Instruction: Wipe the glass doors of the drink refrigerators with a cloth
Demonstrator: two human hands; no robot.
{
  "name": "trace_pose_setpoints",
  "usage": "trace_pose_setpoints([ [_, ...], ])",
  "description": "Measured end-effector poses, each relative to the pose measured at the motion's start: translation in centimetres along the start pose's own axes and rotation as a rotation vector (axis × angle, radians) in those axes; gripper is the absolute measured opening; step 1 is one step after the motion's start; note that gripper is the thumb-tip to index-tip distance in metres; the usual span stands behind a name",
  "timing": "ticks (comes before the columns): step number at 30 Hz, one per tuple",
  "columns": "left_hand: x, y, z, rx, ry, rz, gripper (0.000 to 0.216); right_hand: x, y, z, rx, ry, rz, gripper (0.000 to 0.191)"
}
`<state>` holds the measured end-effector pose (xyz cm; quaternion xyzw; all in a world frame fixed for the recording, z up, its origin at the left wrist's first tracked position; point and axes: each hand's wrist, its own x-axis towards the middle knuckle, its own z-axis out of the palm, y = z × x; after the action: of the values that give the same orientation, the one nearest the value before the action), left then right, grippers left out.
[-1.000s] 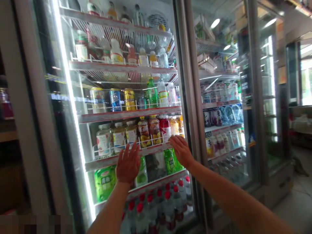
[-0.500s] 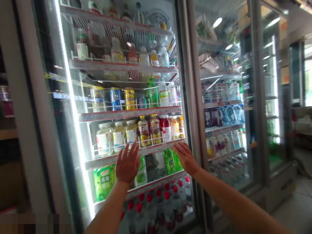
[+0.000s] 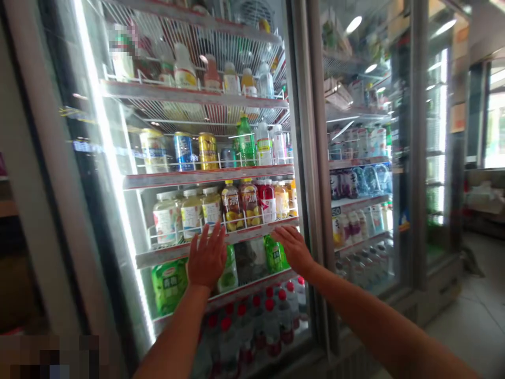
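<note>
Both arms reach forward toward a lit drinks fridge with a glass door [image 3: 252, 295]. My left hand [image 3: 207, 255] is raised, palm forward and fingers spread, in front of a shelf edge. My right hand [image 3: 294, 247] has its fingers stretched out flat beside the metal door frame [image 3: 311, 158]. Neither holds anything; I cannot tell whether they touch the glass. Behind my left hand stand pale drink bottles [image 3: 191, 216] and a green bag [image 3: 169, 287]. Another green packet [image 3: 274, 252] shows beside my right fingers. Brown tea bottles [image 3: 232, 205] stand between and above the hands.
Cans [image 3: 207, 151] and a green bottle [image 3: 246, 142] stand one shelf higher. Several red-capped bottles [image 3: 272, 316] fill the bottom. A second glass-door fridge [image 3: 418, 158] adjoins on the right, with tiled floor [image 3: 473, 316] beyond it. A bright light strip [image 3: 104, 137] runs down the left.
The view has shifted slightly, so the shelves sit a little higher and further left. Both hands stay raised and outstretched; my right hand has moved slightly left against the shelves.
</note>
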<state>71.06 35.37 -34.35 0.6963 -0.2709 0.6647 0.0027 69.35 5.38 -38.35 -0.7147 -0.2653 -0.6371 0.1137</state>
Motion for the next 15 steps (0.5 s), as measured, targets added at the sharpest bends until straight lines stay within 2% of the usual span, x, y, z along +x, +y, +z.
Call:
trace_pose_setpoints([
  [3,-0.1,0.0,0.0,0.004,-0.002,0.001,0.072,3.7,0.8,-0.1,-0.023,0.149,0.141,0.049],
  [5,-0.1,0.0,0.1,0.005,-0.014,-0.004,0.072,5.1,0.2,0.5,-0.041,0.207,0.211,0.048],
  [7,-0.2,-0.1,0.1,0.001,-0.024,-0.005,0.071,4.9,-1.6,1.4,-0.035,0.132,0.120,0.050],
  [9,-0.2,-0.1,0.0,-0.009,-0.041,-0.009,0.070,4.1,-3.6,2.0,-0.007,-0.030,-0.075,0.051],
  [11,-0.2,-0.1,0.0,-0.023,-0.056,-0.008,0.068,4.0,-4.8,1.9,0.012,-0.161,-0.207,0.047],
  [13,-0.2,-0.1,0.1,-0.047,-0.069,-0.003,0.066,5.3,-5.0,1.5,-0.002,-0.201,-0.189,0.042],
  [15,-0.4,-0.2,0.2,-0.078,-0.074,0.006,0.065,7.4,-4.8,1.3,-0.044,-0.144,-0.063,0.041],
])
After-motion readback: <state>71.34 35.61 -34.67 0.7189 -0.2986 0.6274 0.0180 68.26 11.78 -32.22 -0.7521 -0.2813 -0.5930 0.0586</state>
